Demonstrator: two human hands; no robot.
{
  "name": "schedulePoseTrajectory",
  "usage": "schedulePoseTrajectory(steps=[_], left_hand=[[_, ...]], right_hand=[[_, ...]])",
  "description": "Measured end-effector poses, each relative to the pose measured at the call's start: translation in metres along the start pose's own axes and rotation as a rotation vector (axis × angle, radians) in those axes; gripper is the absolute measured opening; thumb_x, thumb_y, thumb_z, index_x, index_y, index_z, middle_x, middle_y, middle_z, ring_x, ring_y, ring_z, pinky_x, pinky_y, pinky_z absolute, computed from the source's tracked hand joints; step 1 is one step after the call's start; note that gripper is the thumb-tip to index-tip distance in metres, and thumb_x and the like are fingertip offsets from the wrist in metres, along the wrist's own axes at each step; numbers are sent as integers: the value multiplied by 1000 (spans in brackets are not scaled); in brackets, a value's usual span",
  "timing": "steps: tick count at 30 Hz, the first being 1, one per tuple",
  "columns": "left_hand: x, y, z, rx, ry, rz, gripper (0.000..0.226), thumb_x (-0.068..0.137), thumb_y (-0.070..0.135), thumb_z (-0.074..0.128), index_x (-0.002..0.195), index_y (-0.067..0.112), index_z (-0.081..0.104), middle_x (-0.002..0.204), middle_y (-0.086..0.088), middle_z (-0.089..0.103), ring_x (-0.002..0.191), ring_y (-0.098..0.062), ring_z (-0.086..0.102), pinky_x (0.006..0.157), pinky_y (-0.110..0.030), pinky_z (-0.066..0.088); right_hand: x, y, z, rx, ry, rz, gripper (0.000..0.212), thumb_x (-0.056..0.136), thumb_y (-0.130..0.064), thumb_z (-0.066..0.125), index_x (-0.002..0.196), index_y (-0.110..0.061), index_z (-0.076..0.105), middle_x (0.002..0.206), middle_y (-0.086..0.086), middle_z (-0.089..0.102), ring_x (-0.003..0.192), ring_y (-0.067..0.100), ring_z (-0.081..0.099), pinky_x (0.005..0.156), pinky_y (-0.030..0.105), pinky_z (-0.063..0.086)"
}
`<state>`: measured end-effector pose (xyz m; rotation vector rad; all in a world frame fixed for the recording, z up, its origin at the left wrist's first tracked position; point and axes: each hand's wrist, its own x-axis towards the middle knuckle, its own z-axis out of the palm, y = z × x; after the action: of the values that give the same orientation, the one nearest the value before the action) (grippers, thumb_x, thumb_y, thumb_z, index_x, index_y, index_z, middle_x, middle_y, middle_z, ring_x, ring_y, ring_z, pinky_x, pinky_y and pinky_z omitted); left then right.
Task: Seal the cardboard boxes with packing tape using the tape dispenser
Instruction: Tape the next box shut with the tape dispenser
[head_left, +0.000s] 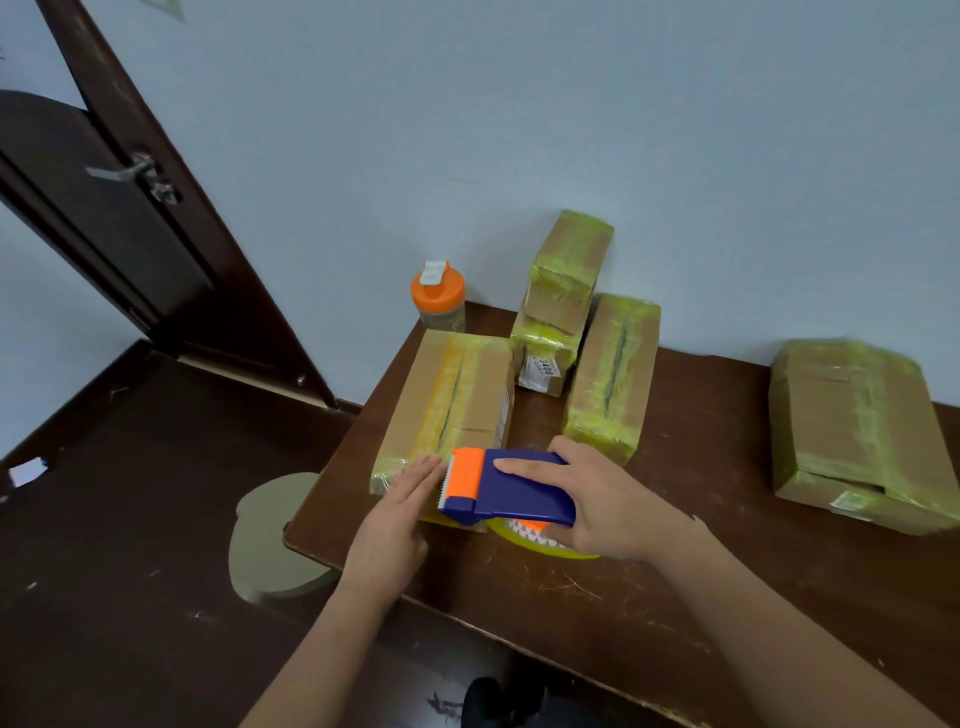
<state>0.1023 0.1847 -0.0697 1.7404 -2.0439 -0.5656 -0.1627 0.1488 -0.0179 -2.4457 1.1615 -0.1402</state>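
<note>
A long cardboard box (457, 395) with a yellow tape strip along its top seam lies at the table's left corner. My right hand (597, 504) grips a blue and orange tape dispenser (506, 486) at the box's near end, with its yellow tape roll (540, 543) showing underneath. My left hand (400, 509) lies flat, fingers together, on the box's near left corner beside the dispenser's toothed blade. Other taped boxes stand behind: a long one (613, 379), two small stacked ones (563, 280), and a wide one (857, 431) at the right.
The dark wooden table (623, 597) stands against a pale wall. An orange-lidded jar (439, 304) sits at its back left corner. A round beige stool (275, 540) stands by the table's left edge. A dark door (104, 208) is at the far left.
</note>
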Motion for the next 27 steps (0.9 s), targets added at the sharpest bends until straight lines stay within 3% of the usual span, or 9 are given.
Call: schedulePoseTrajectory(steps=[4,10,19,24,27], left_hand=[[-1,3,-1,34,-14,2,93,76,-16,56,148,34,28,156,14,24,145,-12,23,112,-29,33],[-1,9,-5,73,-31,-11,90,80,-14,58,148,34,25,157,11,23,145,-12,22,110,-29,34],[-1,8,-6,126,-30,-19,90,75,-16,60,148,30,33,156,9,27,144,-15,26,109,-30,37],[-2,9,2,131,12,-13,87,67,-19,65,143,20,45,151,2,38,139,-23,38,106,-32,38],[-2,19,2,175,20,-22,88,72,-13,67,147,23,38,154,2,33,142,-22,33,110,-34,36]], right_hand=[[-5,6,6,6,-8,14,95,78,-57,74,149,-53,11,119,-8,32,101,8,36,83,18,28],[-12,6,6,44,0,-6,96,78,-53,76,146,-55,8,111,-13,24,95,3,29,79,6,26],[-21,13,5,31,-34,23,100,76,-55,76,148,-54,7,114,-12,27,98,6,32,78,9,27],[-41,30,1,31,-15,73,88,83,-51,71,147,-55,11,121,-8,34,101,6,36,83,17,34],[-41,31,1,28,-16,76,90,82,-48,73,149,-51,12,118,-12,30,100,3,32,82,16,32]])
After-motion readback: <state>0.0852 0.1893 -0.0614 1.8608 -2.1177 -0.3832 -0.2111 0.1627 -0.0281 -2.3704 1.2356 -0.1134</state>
